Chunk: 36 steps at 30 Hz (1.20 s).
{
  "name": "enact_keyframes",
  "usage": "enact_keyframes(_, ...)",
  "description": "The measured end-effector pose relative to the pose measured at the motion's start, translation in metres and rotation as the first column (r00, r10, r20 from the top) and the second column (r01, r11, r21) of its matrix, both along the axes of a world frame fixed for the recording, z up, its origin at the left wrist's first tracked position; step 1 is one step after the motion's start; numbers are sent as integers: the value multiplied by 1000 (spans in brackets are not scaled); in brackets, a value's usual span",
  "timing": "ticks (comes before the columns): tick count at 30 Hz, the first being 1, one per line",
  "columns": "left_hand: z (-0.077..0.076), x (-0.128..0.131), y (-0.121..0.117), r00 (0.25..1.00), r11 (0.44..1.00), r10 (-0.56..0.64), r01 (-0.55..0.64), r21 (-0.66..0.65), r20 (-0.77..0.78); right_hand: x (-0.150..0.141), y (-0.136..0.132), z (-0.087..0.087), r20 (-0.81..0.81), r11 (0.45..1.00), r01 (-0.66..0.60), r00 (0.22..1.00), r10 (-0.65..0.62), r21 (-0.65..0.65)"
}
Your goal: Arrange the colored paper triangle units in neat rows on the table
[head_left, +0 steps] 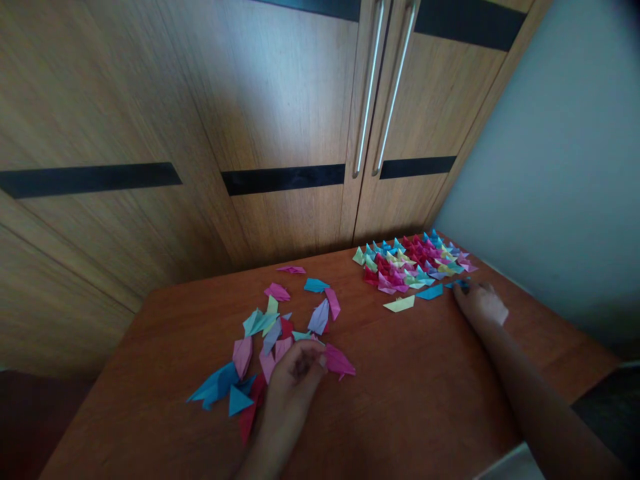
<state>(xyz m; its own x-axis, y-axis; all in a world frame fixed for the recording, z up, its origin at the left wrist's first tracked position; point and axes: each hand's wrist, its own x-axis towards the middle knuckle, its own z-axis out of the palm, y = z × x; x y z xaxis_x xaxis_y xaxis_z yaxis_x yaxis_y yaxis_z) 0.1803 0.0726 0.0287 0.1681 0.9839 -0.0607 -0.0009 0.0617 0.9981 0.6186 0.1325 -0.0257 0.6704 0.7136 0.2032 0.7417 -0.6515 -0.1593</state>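
Left hand (303,373): pinching magenta paper (340,361) by one end, beside loose folded pieces (242,355) on the table (400,400);
Right hand (481,305): at blue paper (451,285), near the paper cluster (397,277); impossible to make out whether gripping;
Paper folds: handle lightly; avoid nudging neighbours;
Cabinet (295,100): closed; hiding any contents.

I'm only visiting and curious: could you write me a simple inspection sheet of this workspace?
Surface: reddish-brown wooden table.
Work items: loose folded papers, many colours, toward the left; close-packed paper rows at far right; yellow piece and blue piece in front of them.
Clutter: pale object, cut off at the bottom edge, unidentifiable.
Hands: left hand holds a magenta piece; right hand touches another blue piece, grip unclear.
Cables: nothing seen.
Surroundings: wooden cupboard doors behind; plain wall on the right.
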Motion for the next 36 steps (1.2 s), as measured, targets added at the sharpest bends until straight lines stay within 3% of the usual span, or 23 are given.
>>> enact_keyframes(10, 28, -13, 9, 984, 984, 179, -179, -18, 7, -16, -5, 8, 12, 987, -5, 1000, 3, 161)
enact_keyframes(14, 38, -42, 14, 971, 977, 198, -184, 110, -135, -50, 0, 14, 49, 939, -157, 988, 149, 306)
enact_keyframes(16, 42, -57, 16, 904, 969, 196, -118, 219, -379, -76, 4, 18, 38, 888, -278, 958, 284, 366)
enact_keyframes(19, 46, -68, 18, 614, 955, 129, 135, 264, -779, -121, 11, 22, -9, 755, -450, 857, 516, 477)
enact_keyframes(20, 47, -67, 19, 510, 949, 100, 208, 235, -854, -136, 13, 22, -29, 707, -490, 812, 583, 509)
enact_keyframes(22, 46, -59, 21, 376, 931, 45, 319, 175, -926, -165, 14, 21, -73, 636, -546, 725, 685, 545)
enact_keyframes(25, 41, -40, 30, 319, 879, -2, 452, 150, -948, -196, 10, 15, -120, 573, -631, 611, 782, 522)
enact_keyframes(28, 35, -26, 45, 281, 865, -28, 488, 118, -959, -207, 3, 7, -132, 522, -706, 530, 838, 478)
enact_keyframes(36, 30, -21, 66, 300, 843, -61, 526, 112, -952, -203, 1, 4, -166, 491, -693, 482, 860, 529)
